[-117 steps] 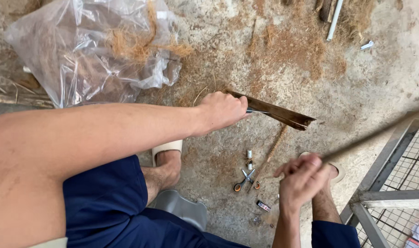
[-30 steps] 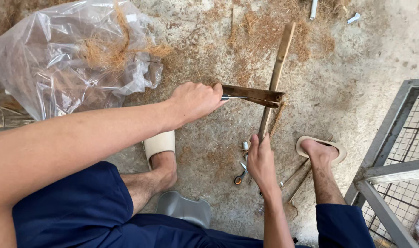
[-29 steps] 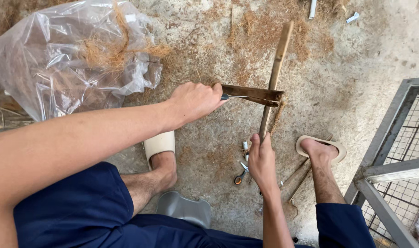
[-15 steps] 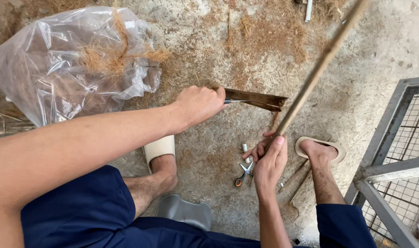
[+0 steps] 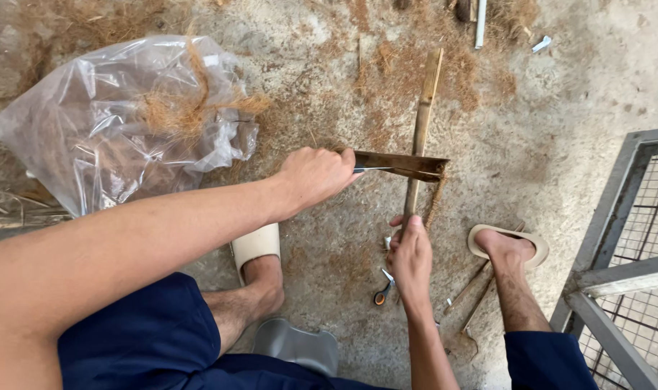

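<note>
left grip: clamping the blade handle
right grip: clamping the bamboo stick, blade biting just above
progress: splitting barely begun

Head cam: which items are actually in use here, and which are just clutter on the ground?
In use:
left hand gripping the rusty blade
right hand holding the bamboo stick

Lying about:
plastic bag with fibre
scissors
wood strips by the foot
metal mesh frame
</note>
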